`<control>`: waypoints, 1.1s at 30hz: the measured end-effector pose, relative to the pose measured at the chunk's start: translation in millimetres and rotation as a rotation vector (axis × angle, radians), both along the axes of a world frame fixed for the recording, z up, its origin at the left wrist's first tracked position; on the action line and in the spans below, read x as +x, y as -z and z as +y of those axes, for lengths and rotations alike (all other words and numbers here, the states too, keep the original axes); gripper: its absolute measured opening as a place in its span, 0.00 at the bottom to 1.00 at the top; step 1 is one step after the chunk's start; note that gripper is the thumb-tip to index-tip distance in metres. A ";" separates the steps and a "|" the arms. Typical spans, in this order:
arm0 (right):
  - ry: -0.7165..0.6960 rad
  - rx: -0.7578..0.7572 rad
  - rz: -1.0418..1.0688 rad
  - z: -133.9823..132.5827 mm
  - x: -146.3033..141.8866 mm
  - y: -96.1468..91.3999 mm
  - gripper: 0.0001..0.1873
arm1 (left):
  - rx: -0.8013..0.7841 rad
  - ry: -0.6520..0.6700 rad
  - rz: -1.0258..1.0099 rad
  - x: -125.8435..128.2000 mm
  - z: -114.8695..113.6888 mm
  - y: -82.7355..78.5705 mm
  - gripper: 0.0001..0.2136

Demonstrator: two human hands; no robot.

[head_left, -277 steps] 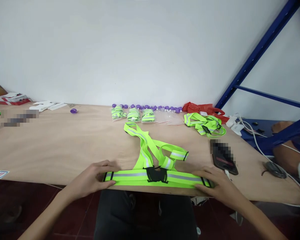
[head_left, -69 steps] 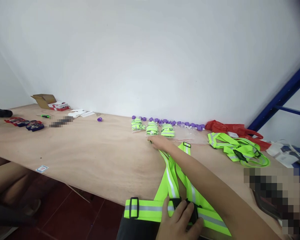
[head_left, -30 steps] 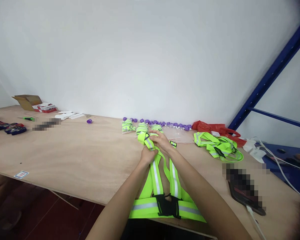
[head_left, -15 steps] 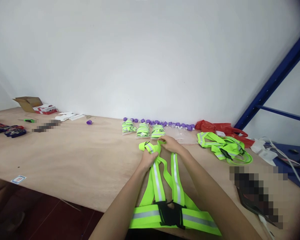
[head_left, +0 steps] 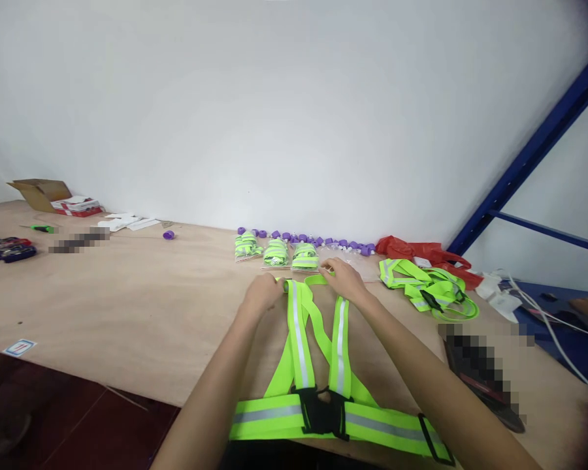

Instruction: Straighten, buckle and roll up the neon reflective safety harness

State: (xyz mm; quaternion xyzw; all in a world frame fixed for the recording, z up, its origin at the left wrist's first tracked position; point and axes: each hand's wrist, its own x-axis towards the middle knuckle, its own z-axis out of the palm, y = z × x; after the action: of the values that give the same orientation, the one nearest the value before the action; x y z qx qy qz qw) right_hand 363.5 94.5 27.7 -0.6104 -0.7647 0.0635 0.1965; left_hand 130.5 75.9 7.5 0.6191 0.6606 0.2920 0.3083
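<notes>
A neon-yellow reflective harness (head_left: 298, 339) with silver stripes lies spread before me on the table. Its black plastic buckle (head_left: 323, 412) joins the waist band and two shoulder straps near the table's front edge. My left hand (head_left: 264, 292) is closed on the far end of the left shoulder strap. At the far end of the right strap, my right hand (head_left: 342, 277) pinches the neon webbing, its fingertips partly covering it. Between both hands a short loop of strap is visible. A black slider sits on the waist band beside my right forearm.
Several bagged neon harnesses (head_left: 276, 253) stand beyond my hands, before a row of purple caps (head_left: 313, 240). A loose neon harness (head_left: 428, 290) and red plastic bag (head_left: 421, 251) lie right. At left are a cardboard box (head_left: 42, 194) and a green-handled tool (head_left: 42, 228).
My hands have moved apart, the left one outward to the left, and the shoulder straps lie straighter. The view has shifted slightly to the right.
</notes>
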 end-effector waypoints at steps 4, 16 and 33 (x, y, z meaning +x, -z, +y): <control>-0.062 0.019 0.008 -32.5 -36.2 4.3 0.21 | -0.046 -0.011 0.105 -14.2 25.3 -5.0 0.12; -0.104 -0.069 -0.095 -49.0 -64.9 55.6 0.25 | -0.042 -0.046 -0.289 -13.0 52.7 26.6 0.15; -0.105 -0.082 0.012 -48.2 -56.9 69.3 0.26 | -0.223 -0.002 -1.205 -4.5 69.0 41.2 0.12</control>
State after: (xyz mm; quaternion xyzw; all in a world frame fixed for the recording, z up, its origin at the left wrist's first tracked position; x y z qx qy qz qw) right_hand 306.5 46.3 -41.6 -0.5765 -0.7913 0.1086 0.1725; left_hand 126.0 144.9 -33.7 0.3083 0.3974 0.5201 0.6903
